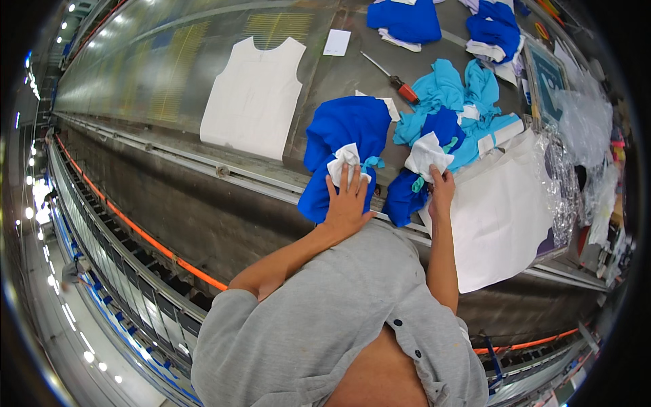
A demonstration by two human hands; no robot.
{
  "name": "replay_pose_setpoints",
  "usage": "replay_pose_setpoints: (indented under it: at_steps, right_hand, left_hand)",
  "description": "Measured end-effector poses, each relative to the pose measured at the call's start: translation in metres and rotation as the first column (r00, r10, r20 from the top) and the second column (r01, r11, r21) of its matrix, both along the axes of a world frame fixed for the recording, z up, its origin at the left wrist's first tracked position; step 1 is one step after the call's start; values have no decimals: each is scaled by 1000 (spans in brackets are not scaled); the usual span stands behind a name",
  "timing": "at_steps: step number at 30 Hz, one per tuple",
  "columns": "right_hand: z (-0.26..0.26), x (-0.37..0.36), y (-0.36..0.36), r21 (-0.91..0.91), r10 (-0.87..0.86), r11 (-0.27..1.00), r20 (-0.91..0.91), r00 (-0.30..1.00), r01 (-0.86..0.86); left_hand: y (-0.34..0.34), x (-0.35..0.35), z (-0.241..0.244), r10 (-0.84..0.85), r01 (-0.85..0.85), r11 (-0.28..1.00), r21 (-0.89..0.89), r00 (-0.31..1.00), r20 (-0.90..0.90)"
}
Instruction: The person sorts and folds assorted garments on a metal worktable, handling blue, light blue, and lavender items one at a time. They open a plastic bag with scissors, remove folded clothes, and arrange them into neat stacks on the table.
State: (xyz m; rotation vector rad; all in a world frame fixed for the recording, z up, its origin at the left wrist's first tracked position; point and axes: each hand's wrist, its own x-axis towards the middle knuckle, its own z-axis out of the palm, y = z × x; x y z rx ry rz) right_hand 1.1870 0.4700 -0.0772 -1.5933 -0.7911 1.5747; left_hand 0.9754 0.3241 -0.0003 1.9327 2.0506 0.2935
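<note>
My left hand (348, 203) rests flat with its fingers apart on a crumpled white cloth (345, 158). That cloth lies on blue fabric (351, 122) bunched at the table's near edge, with a small light-blue scrap (373, 162) beside it. In my right hand (441, 188), a second white cloth (428, 154) is pinched between thumb and fingers. Dark blue fabric (405, 198) hangs over the edge just below that cloth, with a turquoise scrap (417, 184) on it. Behind the right hand lies a heap of light-blue fabric (440, 86).
A white cut garment panel (254, 102) lies flat on the long table, near a white card (336, 42). A red-handled screwdriver (403, 90) points away beside the heap. Stacked blue fabric (404, 20) sits farther back. White sheeting (498, 208) drapes over the edge at right, beside clear plastic (585, 127).
</note>
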Motion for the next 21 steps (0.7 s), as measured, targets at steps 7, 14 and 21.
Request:
replay_pose_setpoints:
  at_steps: [7, 14, 21]
  right_hand:
    - [5, -4, 3, -14, 49, 999, 59, 997, -48]
    - [-9, 3, 1, 58, 75, 995, 131, 989, -83]
    - [-12, -14, 0, 161, 87, 967, 515, 853, -196]
  left_hand:
    - [-7, 3, -21, -193, 197, 973, -121, 980, 44]
    - [-9, 1, -31, -234, 245, 962, -124, 967, 97]
    - [2, -3, -10, -188, 221, 948, -229, 970, 157]
